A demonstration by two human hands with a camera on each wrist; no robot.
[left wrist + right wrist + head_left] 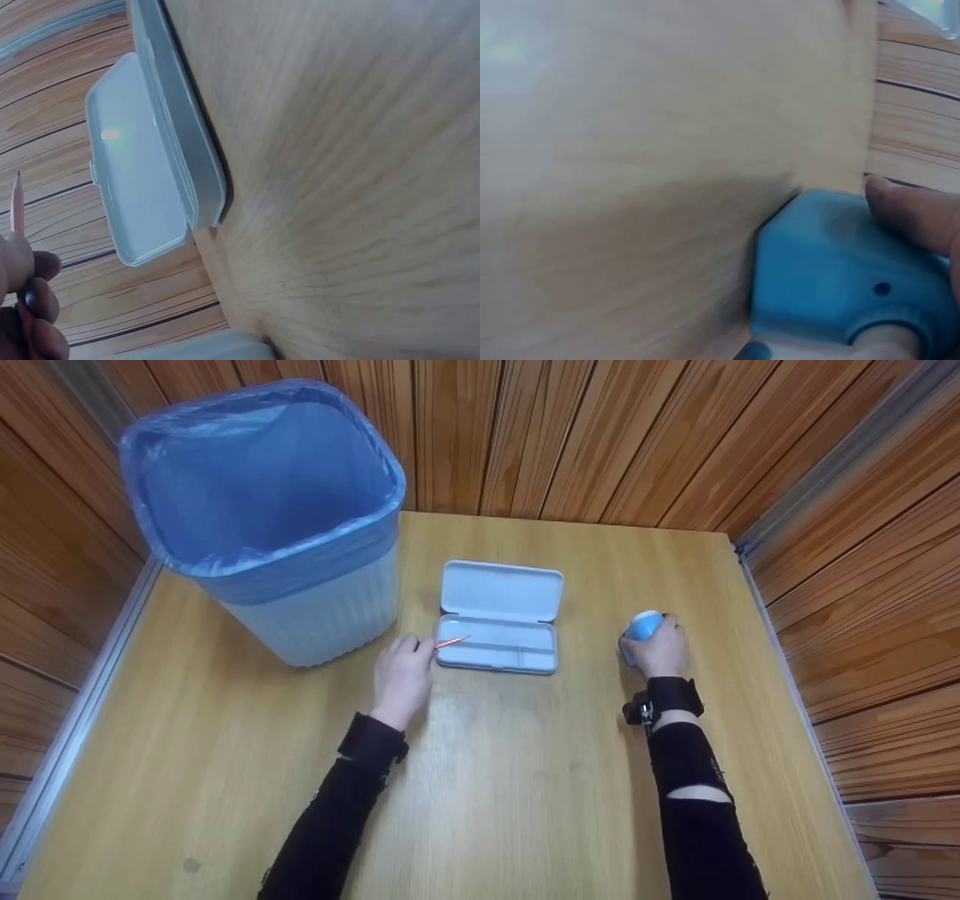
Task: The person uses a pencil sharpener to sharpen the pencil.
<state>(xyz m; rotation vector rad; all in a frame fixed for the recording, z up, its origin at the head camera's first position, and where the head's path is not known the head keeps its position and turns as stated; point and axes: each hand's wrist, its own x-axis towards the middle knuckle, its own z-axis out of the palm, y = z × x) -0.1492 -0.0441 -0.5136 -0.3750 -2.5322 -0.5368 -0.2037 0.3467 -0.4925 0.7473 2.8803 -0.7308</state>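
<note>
Wooden walls [555,442]: brown planks rise behind the surface and along both sides, with metal strips at the corners.
Surface [495,795]: pale, grained wood spreads out under my forearms.
Bin [322,619]: whitish and ribbed, it stands at the far left, with a translucent blue liner [375,540] folded over its rim.
Sleeves [319,825]: black on both my arms, with a dark strap around each wrist.
Case [495,631]: light and flat, it lies open near the middle, right of the bin; its lid [501,591] tips back toward the rear wall, and its base has one long compartment behind two shorter ones.
Hands: mine are well apart, the case between them; my left hand [403,679] pinches a slim thing by the case's left edge, and my right hand [661,651] is curled around something chunky.
Blue-and-white object [644,624]: in my right grip, to the right of the case.
Pencil [450,643]: reddish, its dark tip pointing right over the case's left part; I cannot tell whether they touch.
</note>
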